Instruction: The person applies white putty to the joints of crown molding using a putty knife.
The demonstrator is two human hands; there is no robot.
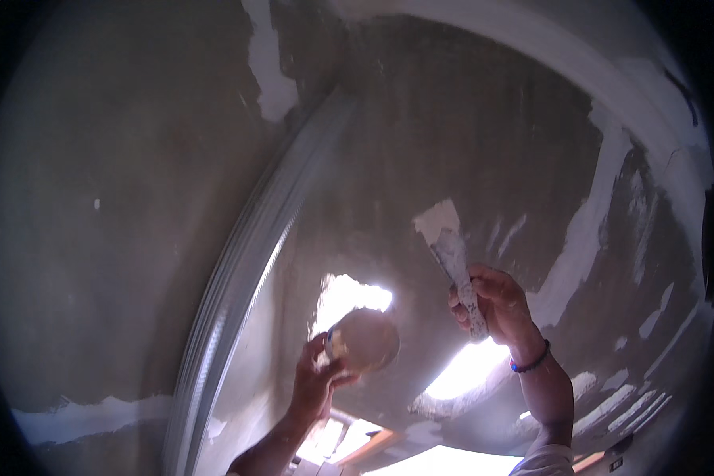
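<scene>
My right hand (503, 300) grips a putty knife (450, 253) by its speckled, compound-crusted handle. The blade points up and slightly left, with a pale patch of compound (440, 217) at its tip; whether the blade touches the grey board surface (387, 166) behind it, I cannot tell. Lower and to the left, my left hand (316, 381) holds a round, tub-like container (366, 341), seen from its underside. Its contents are hidden. A dark beaded bracelet (531, 360) circles my right wrist.
A long ribbed metal profile (238, 279) runs along the left. Bright light comes through a ragged opening (351, 297) behind the container and another opening (467, 372) below my right hand. Compound bands (577, 256) cross the board at right, with another strip (271, 77) at top.
</scene>
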